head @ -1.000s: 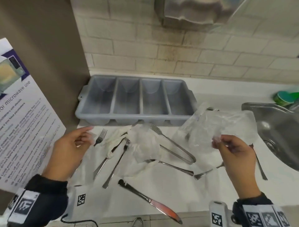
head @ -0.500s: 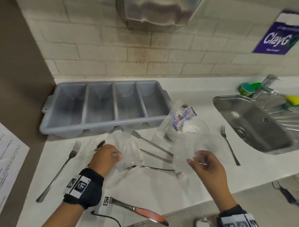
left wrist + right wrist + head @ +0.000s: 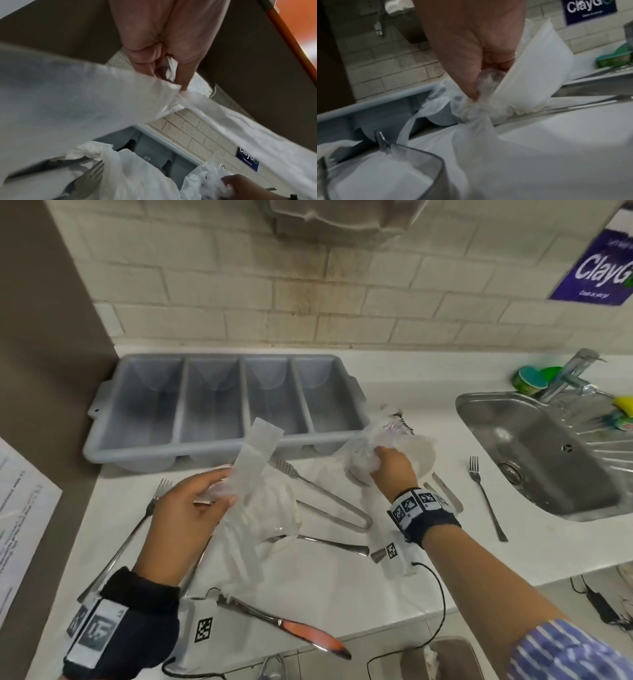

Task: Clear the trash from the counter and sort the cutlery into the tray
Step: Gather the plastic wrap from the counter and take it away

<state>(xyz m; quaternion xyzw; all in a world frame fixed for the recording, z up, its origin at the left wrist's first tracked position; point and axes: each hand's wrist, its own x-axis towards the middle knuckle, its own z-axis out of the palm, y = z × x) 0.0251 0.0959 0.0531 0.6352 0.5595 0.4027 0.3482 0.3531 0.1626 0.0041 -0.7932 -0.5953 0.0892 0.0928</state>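
Grey tray, white counter, translucent white plastic bags, purple poster

Tray behind tongs (sink far right)

A dark wristband bearing square black-and-white code tags is worn on each wrist; a black cable trails from the right one, and a blue-and-white striped sleeve is seen.

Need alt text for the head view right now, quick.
Both hands grip crumpled plastic over a white counter: left hand holds a bag, right hand a wrapper. Forks, tongs and a knife lie before an empty grey tray.
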